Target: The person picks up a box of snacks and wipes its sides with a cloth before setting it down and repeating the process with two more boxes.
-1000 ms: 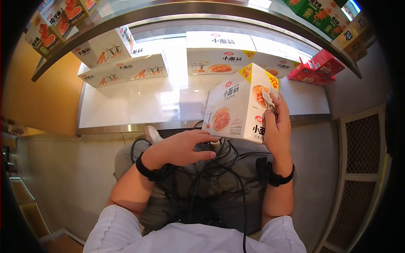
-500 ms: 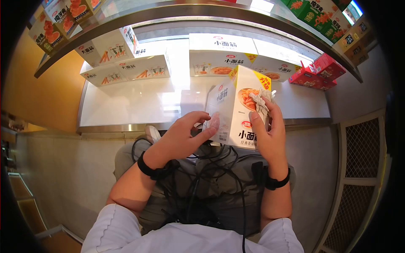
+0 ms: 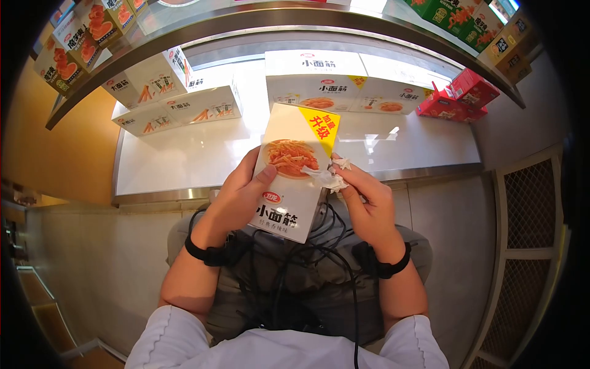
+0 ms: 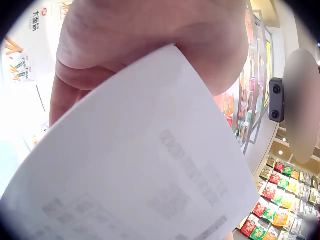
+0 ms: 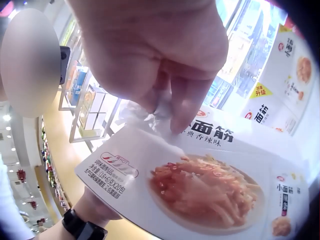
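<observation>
A white snack carton (image 3: 292, 161) with a yellow corner flash and a noodle picture is held upright over the lap, its narrow panel facing up at the head camera. My left hand (image 3: 232, 195) grips its left side, thumb on the front panel, other fingers behind and partly hidden. A crumpled white tissue (image 3: 329, 178) is pinched in my right hand (image 3: 370, 208), right at the carton's right edge. In the right wrist view the tissue (image 5: 145, 119) lies against the carton's broad printed side (image 5: 205, 192). Its whitish side (image 4: 125, 145) fills much of the left wrist view.
Matching cartons (image 3: 319, 89) line the back of the white shelf (image 3: 203, 157), with other white cartons (image 3: 178, 101) at left and red boxes (image 3: 458, 98) at right. An upper shelf edge (image 3: 295, 17) crosses above. Black cables (image 3: 319, 246) hang over the lap.
The carton has turned and shifted left, bringing its narrow panel to face up. My left hand has taken hold of its left side. My right hand with the tissue has moved left and down.
</observation>
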### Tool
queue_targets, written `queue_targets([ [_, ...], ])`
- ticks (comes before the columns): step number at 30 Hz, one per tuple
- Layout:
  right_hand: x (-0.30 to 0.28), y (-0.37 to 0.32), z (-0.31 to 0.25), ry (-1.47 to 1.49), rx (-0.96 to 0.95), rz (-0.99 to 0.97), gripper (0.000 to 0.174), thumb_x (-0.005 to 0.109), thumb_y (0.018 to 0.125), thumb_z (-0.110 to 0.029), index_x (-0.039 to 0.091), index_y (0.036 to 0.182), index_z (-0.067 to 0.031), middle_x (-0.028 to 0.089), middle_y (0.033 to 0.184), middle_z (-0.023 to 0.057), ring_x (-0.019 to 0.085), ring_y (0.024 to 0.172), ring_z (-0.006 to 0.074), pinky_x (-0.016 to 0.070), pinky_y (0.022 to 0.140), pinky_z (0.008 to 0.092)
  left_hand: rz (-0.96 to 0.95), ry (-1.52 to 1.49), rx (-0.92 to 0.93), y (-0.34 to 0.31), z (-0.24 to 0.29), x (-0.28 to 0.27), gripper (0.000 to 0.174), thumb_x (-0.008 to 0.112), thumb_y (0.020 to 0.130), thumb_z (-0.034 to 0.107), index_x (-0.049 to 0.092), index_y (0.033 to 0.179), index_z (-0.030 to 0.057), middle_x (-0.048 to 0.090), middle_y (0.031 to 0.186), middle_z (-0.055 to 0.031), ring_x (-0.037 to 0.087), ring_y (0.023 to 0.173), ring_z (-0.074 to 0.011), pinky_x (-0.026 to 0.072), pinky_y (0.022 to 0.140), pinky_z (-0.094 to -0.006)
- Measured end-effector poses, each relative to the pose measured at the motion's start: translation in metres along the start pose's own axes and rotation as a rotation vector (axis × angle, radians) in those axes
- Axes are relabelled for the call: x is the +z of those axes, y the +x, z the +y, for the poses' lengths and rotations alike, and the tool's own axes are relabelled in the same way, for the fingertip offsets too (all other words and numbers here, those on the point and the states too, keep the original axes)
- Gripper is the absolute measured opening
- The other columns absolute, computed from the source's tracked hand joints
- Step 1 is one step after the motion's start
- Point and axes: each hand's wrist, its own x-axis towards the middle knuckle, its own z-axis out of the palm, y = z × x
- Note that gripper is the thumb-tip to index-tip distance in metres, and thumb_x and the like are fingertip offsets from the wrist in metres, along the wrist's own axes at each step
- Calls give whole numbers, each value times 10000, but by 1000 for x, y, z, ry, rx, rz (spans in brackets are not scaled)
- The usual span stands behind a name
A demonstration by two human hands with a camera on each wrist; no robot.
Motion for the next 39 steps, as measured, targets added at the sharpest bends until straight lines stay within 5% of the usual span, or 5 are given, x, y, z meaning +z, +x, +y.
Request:
queue_targets([
  [2, 3, -3, -1, 19, 56, -17, 250, 618, 930, -10, 700, 1166, -8, 702, 1159, 212, 718, 997, 291, 546, 855, 327, 29, -83, -174, -1, 14, -5, 501, 472, 1065, 271, 387, 1465, -19, 610, 1290, -129, 605, 1130, -159, 478, 972, -307],
  [21, 11, -1, 3, -37, 87, -175, 177, 607, 917, -19, 682, 1076, 1, 695, 1066, 210, 668, 957, 404, 544, 816, 397, 179, -23, -25, 4, 3, -15, 470, 451, 1061, 297, 476, 1392, -36, 617, 1289, -121, 575, 1149, -169, 421, 1003, -291],
  [34, 12, -2, 2, -36, 78, -165, 171, 607, 903, 4, 689, 1051, -16, 697, 1001, 195, 674, 918, 385, 539, 778, 402, 200, 89, -101, 4, 7, -16, 493, 473, 1060, 354, 517, 1344, -47, 655, 1214, -126, 597, 1083, -153, 452, 943, -279],
  [37, 12, -9, 12, -136, 165, -231, 186, 590, 902, -24, 700, 1052, -36, 698, 992, 193, 675, 917, 381, 541, 772, 430, 205, 42, -137, 5, 5, -23, 456, 459, 1068, 344, 543, 1295, -42, 666, 1171, -114, 609, 1025, -128, 465, 899, -263],
  [39, 14, -15, 22, -467, 306, -564, 226, 589, 908, -73, 717, 1095, -77, 705, 1020, 194, 665, 946, 377, 543, 807, 431, 246, -56, -128, 7, 2, -31, 408, 439, 1078, 332, 570, 1227, -25, 672, 1103, -89, 612, 949, -100, 475, 841, -247],
])
